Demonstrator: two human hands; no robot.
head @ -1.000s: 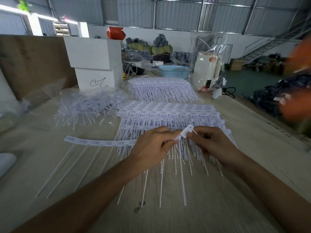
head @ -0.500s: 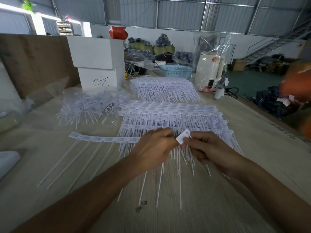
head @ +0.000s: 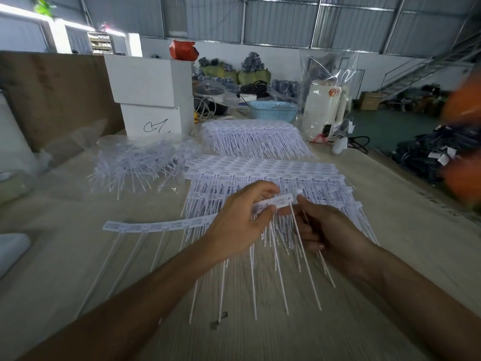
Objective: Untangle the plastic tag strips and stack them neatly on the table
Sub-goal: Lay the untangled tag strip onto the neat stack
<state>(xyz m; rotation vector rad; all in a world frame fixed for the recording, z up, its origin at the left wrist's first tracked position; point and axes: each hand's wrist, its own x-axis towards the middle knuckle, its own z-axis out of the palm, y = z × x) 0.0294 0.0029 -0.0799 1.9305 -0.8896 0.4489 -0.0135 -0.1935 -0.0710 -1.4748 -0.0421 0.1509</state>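
A white plastic tag strip (head: 279, 202) is held between both hands just above the near stack. My left hand (head: 242, 220) pinches its header band from the left. My right hand (head: 322, 230) pinches the band's right end, with thin tails hanging past its fingers. Below lies a wide neat stack of tag strips (head: 260, 173). One long strip (head: 156, 226) trails left from under my left hand, flat on the table. A second neat stack (head: 255, 138) lies farther back. A tangled heap of strips (head: 138, 165) sits in clear plastic at the left.
Two stacked white boxes (head: 151, 100) stand at the back left, a blue basket (head: 273, 113) and a white appliance in a plastic bag (head: 324, 110) behind the stacks. The table's right edge (head: 416, 183) drops to a floor with dark piles. A brown board (head: 52, 95) leans at left.
Both hands have lifted the strip's header band a little and turned it flatter. The tails now hang lower past my right hand's fingers. The view has shifted slightly.
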